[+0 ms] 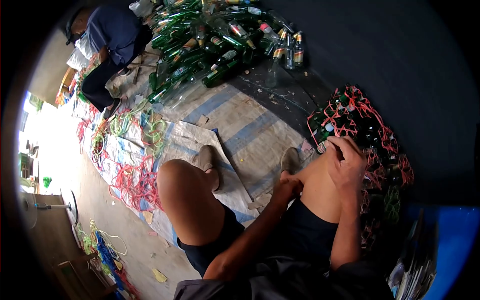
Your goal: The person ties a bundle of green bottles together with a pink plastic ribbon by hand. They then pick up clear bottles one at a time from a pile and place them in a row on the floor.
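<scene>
My left hand (288,189) lies against the inner side of my right knee, its fingers curled in; whatever they may hold is hidden. Above that same knee, my right hand (346,162) is raised with loosely bent fingers, a gap between them and the thumb, and nothing visible in it. Just beyond its fingertips sits a bundle of bottles (370,131) wrapped in red plastic netting. More netted bottles (372,175) extend down along my right side, partly behind the hand and forearm.
A large heap of green glass bottles (200,50) lies ahead, with several clear bottles (289,52) at its right end. Tangled red netting (135,182) and green netting (125,122) cover the striped sheet (252,127). A person (112,40) sits bent over at upper left. A fan (72,206) stands left.
</scene>
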A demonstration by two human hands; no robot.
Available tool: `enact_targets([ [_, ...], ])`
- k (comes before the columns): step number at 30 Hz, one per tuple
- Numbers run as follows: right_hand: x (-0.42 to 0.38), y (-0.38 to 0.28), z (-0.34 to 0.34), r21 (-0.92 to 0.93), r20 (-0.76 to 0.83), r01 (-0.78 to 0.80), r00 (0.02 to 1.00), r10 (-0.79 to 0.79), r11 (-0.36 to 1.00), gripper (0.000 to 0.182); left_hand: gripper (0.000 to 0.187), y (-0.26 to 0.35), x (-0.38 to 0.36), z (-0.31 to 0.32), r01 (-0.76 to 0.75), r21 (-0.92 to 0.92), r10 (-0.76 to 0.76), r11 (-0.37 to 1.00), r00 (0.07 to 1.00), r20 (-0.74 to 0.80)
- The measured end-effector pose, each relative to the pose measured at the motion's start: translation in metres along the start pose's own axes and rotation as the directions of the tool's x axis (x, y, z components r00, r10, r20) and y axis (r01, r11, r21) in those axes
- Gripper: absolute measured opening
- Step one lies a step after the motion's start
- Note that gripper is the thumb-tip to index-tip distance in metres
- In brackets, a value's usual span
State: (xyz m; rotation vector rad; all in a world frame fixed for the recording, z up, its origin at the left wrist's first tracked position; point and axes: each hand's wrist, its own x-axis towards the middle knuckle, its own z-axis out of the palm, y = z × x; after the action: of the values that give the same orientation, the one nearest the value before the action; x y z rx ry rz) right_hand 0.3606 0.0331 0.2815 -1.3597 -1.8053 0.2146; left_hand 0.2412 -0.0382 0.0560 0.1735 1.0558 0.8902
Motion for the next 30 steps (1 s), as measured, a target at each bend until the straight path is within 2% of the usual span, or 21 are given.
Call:
enact_targets([
  [3, -0.001, 0.001, -0.003, 0.015, 0.010, -0.036, 0.999, 0.036, 0.999, 0.011, 0.012, 0.025, -0.004, 0.004, -0.138, -0.212, 0.144, 0.967, 0.990, 0.012],
  [6, 0.000, 0.004, -0.003, 0.024, 0.004, -0.021, 1.000, 0.021, 0.999, 0.012, 0.008, 0.060, -0.013, 0.010, -0.230, -0.167, 0.230, 0.959, 0.973, -0.024],
  [7, -0.001, 0.002, -0.004, 0.031, 0.006, -0.042, 0.999, 0.042, 0.999, 0.013, 0.007, 0.075, -0.019, 0.015, -0.261, -0.231, 0.269, 0.937, 0.963, 0.003],
  [10, -0.001, 0.004, -0.004, 0.025, 0.001, -0.034, 0.999, 0.034, 0.999, 0.012, 0.007, 0.130, -0.054, 0.029, -0.353, -0.206, 0.366, 0.912, 0.930, 0.023],
  [13, 0.000, 0.003, -0.005, 0.039, -0.010, -0.033, 0.999, 0.033, 0.999, 0.011, 0.010, 0.187, -0.090, 0.035, -0.429, -0.079, 0.431, 0.900, 0.903, 0.007],
  [15, 0.000, 0.005, -0.004, 0.030, -0.029, 0.000, 1.000, 0.001, 1.000, 0.010, 0.012, 0.225, -0.114, 0.033, -0.522, 0.017, 0.519, 0.853, 0.850, 0.087],
  [16, 0.000, 0.006, -0.003, 0.024, -0.039, 0.017, 0.999, -0.016, 1.000, 0.010, 0.013, 0.244, -0.124, 0.032, -0.542, 0.120, 0.537, 0.832, 0.840, 0.072],
  [18, 0.000, 0.005, -0.004, 0.026, -0.031, 0.004, 1.000, -0.003, 1.000, 0.010, 0.014, 0.276, -0.132, 0.022, -0.634, 0.254, 0.611, 0.731, 0.773, 0.171],
  [20, 0.001, 0.003, -0.006, 0.020, -0.011, -0.021, 1.000, 0.021, 1.000, 0.010, 0.017, 0.299, -0.133, 0.009, -0.686, 0.394, 0.688, 0.611, 0.707, 0.164],
  [22, 0.001, -0.001, -0.007, 0.003, 0.019, -0.062, 0.998, 0.062, 0.998, 0.009, 0.019, 0.312, -0.130, -0.008, -0.682, 0.481, 0.714, 0.551, 0.683, 0.151],
  [23, 0.001, -0.001, -0.007, -0.004, 0.021, -0.060, 0.998, 0.060, 0.998, 0.009, 0.014, 0.314, -0.123, -0.021, -0.682, 0.484, 0.725, 0.549, 0.676, 0.131],
  [26, 0.002, -0.001, -0.004, -0.012, 0.019, -0.053, 0.998, 0.053, 0.999, 0.008, 0.014, 0.309, -0.115, -0.047, -0.575, 0.497, 0.671, 0.650, 0.741, -0.021],
  [27, 0.002, -0.001, -0.002, -0.002, 0.016, -0.055, 0.998, 0.055, 0.998, 0.008, 0.015, 0.308, -0.120, -0.045, -0.579, 0.445, 0.656, 0.683, 0.755, -0.025],
  [30, 0.003, -0.002, 0.002, -0.001, 0.017, -0.045, 0.999, 0.045, 0.999, 0.008, 0.014, 0.308, -0.125, -0.042, -0.622, 0.411, 0.680, 0.667, 0.733, 0.006],
])
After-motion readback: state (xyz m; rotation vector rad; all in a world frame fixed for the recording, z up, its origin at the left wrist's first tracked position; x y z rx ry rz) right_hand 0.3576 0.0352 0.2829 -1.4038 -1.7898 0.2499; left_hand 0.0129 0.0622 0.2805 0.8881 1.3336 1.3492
